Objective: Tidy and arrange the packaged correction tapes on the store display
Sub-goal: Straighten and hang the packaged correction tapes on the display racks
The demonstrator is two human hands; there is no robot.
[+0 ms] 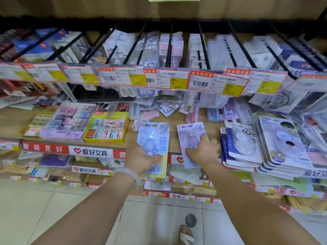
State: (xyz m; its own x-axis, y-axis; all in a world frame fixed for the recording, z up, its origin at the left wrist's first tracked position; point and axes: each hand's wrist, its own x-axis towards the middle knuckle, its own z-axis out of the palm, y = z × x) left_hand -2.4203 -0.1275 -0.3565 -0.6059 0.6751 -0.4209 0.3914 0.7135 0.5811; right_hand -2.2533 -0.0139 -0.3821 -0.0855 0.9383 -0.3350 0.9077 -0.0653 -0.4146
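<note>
My left hand (141,159) grips the lower part of a blue packaged correction tape (153,137), thumb across its front. The pack hangs partly over the shelf's front edge. My right hand (203,152) holds a purple packaged correction tape (190,133) by its lower half, fingers curled over the card, and the pack lies on the wooden shelf (172,137). To the right sit overlapping stacks of 30 m correction tape packs (243,144) and round-window packs (283,140). Loose packs (166,106) lie jumbled at the back of the shelf.
Black hanging pegs (169,43) with price tags (166,78) carry packaged goods above the shelf. A yellow box of erasers (106,128) and a purple tray (67,121) stand at the left. Lower shelves and a tiled floor (53,209) are below.
</note>
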